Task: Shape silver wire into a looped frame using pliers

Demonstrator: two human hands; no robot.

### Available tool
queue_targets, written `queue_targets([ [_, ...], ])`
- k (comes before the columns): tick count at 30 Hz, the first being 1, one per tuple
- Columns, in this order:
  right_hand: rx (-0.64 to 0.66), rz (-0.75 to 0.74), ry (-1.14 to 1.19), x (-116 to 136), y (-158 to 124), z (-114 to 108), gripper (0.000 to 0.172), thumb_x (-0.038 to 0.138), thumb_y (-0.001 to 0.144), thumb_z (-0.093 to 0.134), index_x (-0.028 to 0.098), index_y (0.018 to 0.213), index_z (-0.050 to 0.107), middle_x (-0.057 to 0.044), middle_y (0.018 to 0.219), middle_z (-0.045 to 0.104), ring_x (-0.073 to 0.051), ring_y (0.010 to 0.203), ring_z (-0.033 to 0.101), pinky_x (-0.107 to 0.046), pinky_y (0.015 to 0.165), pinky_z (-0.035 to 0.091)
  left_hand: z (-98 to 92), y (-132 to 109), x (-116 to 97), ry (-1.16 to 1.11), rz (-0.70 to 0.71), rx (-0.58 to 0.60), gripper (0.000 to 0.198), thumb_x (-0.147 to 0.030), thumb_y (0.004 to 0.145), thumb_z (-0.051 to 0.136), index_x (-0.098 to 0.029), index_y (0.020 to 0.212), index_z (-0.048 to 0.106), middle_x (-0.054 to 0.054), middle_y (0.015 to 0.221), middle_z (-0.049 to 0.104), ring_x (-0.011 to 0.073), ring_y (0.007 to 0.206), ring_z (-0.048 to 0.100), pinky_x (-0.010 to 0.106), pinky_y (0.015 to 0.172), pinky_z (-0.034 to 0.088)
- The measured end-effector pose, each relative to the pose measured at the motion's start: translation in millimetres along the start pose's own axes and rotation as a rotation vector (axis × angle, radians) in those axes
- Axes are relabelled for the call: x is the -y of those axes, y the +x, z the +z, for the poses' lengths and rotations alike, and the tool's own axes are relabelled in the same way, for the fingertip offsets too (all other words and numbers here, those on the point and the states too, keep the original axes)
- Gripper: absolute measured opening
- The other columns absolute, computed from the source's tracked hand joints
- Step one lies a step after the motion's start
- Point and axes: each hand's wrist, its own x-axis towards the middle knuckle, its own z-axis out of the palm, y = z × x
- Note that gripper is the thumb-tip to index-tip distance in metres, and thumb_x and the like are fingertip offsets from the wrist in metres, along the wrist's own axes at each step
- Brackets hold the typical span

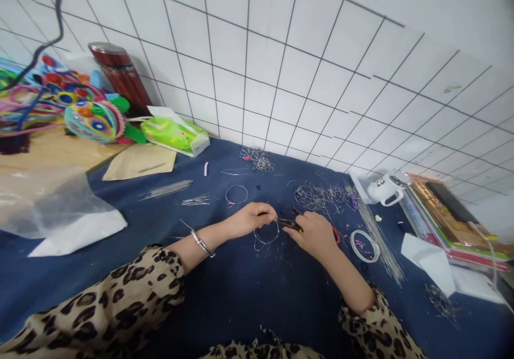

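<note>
In the middle of the dark blue cloth, my left hand [254,220] pinches a thin wire loop [266,241] between thumb and fingertips. The loop hangs below my fingers. My right hand [315,234] is closed round a pair of pliers [287,222], whose dark jaws reach left to the wire at my left fingertips. Whether the jaws grip the wire is too small to tell. Behind my left hand lies a finished-looking wire ring [236,194] with a pink bit on it. A tangle of wire pieces [319,197] lies just beyond my right hand.
Bundles of straight wires lie left [166,189] and right [381,244]. A round dish [364,245] of pink beads sits right of my right hand. Farther right are a white mug [387,189] and stacked books [453,214]. A red thermos [120,75] and tissue pack [174,134] stand back left.
</note>
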Motion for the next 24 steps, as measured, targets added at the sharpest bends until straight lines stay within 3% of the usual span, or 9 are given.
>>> queue_targets([
  [24, 0.147, -0.002, 0.005, 1.1, -2.2, -9.0, 0.048, 0.061, 0.081, 0.038, 0.019, 0.072, 0.059, -0.005, 0.072, 0.059, -0.016, 0.069, 0.053, -0.026, 0.061, 0.028, 1.8, -1.9, 4.0, 0.293, 0.235, 0.005, 0.021, -0.023, 0.086, 0.042, -0.014, 0.081, 0.060, 0.000, 0.070, 0.053, 0.0072, 0.054, 0.049, 0.019, 0.054, 0.041],
])
